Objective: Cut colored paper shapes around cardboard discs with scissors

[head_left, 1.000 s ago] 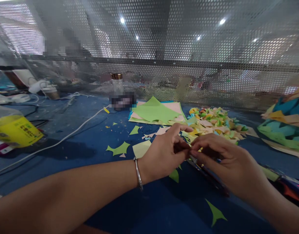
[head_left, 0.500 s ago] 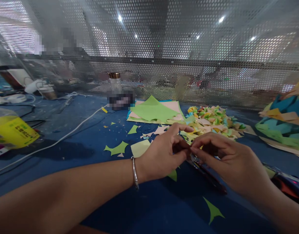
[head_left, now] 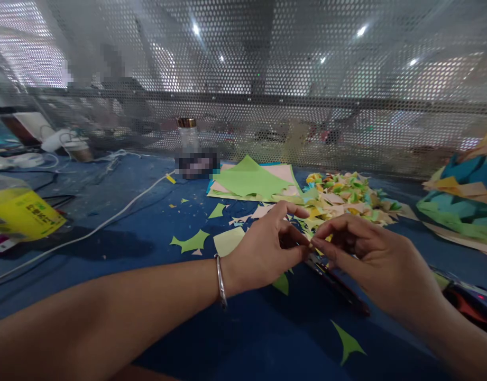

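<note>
My left hand (head_left: 267, 246), with a silver bangle (head_left: 220, 280) at its wrist, is closed in a pinch of thumb and fingers. Facing it, my right hand (head_left: 366, 251) pinches too, and the fingertips of both nearly meet. A tiny pale bit shows between them, too small to name. Below the right hand a dark, slim tool (head_left: 344, 288) lies on the blue table, partly covered by the fingers. Just behind the hands is a heap of small folded paper pieces (head_left: 342, 196) in yellow, green, pink and blue.
Green and pink paper sheets (head_left: 251, 180) are stacked at the back. Green paper scraps (head_left: 191, 242) lie around the blue table (head_left: 243, 338). A white cable (head_left: 124, 209), a yellow-labelled bottle (head_left: 25, 214) and a lidded jar (head_left: 189, 135) stand leftward. Layered paper work (head_left: 461, 196) is at right.
Both hands stay in nearly the same place. The fingertips have shifted slightly, and a pale bit now shows between them.
</note>
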Available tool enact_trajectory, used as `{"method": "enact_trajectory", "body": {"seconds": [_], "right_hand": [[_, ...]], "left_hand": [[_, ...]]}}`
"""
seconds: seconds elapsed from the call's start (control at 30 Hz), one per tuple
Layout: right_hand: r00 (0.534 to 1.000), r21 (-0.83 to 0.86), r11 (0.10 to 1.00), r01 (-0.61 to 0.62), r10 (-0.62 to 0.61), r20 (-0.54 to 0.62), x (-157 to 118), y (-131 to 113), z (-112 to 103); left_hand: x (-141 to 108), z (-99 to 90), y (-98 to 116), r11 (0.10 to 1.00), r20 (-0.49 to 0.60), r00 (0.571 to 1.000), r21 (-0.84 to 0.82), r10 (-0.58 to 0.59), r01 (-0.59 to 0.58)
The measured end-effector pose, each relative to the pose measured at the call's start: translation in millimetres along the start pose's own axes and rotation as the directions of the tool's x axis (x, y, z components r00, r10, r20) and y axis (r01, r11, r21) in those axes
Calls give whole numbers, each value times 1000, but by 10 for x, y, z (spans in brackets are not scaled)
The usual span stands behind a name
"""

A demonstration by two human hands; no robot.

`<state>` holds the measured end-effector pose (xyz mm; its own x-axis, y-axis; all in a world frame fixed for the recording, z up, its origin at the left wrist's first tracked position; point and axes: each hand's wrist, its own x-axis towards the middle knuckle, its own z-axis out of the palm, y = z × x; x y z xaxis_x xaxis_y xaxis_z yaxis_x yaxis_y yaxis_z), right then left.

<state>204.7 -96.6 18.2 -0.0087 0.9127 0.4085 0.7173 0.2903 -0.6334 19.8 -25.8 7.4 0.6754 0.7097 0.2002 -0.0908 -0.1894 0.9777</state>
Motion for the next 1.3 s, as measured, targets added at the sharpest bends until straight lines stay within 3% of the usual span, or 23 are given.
{"method": "enact_trajectory", "body": {"seconds": [0.27, 0.67, 0.9, 1.3], "right_hand": [[977, 44, 997, -70, 78, -197, 37, 9, -64], [988, 25, 994, -104, 100, 113, 45, 59, -21], [987, 28, 996, -85, 80, 140, 45, 115, -12], [994, 54, 996, -78, 73, 84, 35, 25, -23]], "left_hand": [[6, -8, -10, 993, -19, 997, -88, -75, 73], [12, 8, 80, 969, -55, 973, -124, -223, 215], [16, 10, 45, 969, -46, 977, -143, -210, 202], [18, 41, 71, 945, -28, 966, -215, -257, 246]]}}
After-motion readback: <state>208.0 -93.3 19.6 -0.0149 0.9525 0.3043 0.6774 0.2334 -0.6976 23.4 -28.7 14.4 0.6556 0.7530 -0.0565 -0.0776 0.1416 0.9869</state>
